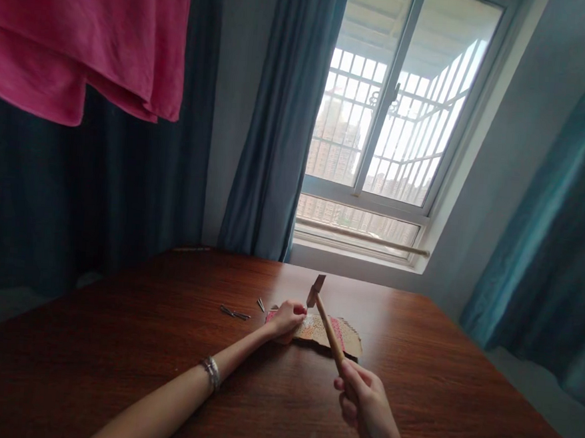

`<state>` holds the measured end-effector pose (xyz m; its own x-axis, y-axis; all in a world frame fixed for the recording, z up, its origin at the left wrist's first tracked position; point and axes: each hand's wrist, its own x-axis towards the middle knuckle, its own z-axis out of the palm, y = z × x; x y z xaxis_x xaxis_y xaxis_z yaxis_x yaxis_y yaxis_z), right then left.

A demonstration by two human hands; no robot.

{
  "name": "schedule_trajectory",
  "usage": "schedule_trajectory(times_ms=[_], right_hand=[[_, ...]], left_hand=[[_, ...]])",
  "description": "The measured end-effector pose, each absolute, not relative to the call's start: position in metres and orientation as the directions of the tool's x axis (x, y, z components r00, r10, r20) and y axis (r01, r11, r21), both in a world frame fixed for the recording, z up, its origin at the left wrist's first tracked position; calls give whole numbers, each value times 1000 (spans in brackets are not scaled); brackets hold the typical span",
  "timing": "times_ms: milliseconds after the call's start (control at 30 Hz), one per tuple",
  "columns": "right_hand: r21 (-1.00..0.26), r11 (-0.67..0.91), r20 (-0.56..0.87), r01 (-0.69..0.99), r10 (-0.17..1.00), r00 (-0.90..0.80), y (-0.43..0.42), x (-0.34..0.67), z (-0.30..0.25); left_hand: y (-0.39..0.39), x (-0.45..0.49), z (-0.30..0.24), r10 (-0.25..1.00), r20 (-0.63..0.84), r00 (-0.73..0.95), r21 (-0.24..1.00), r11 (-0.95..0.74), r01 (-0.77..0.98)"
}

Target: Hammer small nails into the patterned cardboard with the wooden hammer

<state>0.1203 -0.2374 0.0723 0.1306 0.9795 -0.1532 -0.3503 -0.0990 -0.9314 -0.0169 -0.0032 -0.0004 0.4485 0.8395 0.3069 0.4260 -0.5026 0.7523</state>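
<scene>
My right hand is wrapped round the wooden handle of a hammer. The hammer's head is just above the fingertips of my left hand. Those fingers are pinched together on a thin nail, mostly hidden, at the top of a tan, ragged-edged slab. Pink patches and many small dots cover the slab, which lies flat on the table and is partly hidden by my left hand. To the left lie several loose nails, with a smaller group of nails closer to the hand.
The brown wooden table reaches back to the wall under a barred window. Blue curtains hang behind it, and a pink cloth hangs at upper left. A pole crosses the lower window.
</scene>
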Motion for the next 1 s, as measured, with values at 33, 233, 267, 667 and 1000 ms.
schedule_trajectory(times_ms=[33,233,267,667,1000], right_hand=[[-930,-95,-150,-354,980,131,-237,121,71],[-934,-97,-144,-344,983,111,-236,123,69],[-933,-98,-144,-347,983,109,-236,123,69],[-930,-96,-156,-354,977,145,-239,122,75],[-934,-96,-153,-345,978,143,-239,119,74]], left_hand=[[-2,-17,-1,840,304,450,751,-502,429],[1,-17,-4,839,300,455,747,-503,435],[1,-17,-4,839,300,454,749,-502,432],[-1,-17,-3,835,308,456,751,-507,423],[-2,-18,-2,820,327,471,717,-539,441]])
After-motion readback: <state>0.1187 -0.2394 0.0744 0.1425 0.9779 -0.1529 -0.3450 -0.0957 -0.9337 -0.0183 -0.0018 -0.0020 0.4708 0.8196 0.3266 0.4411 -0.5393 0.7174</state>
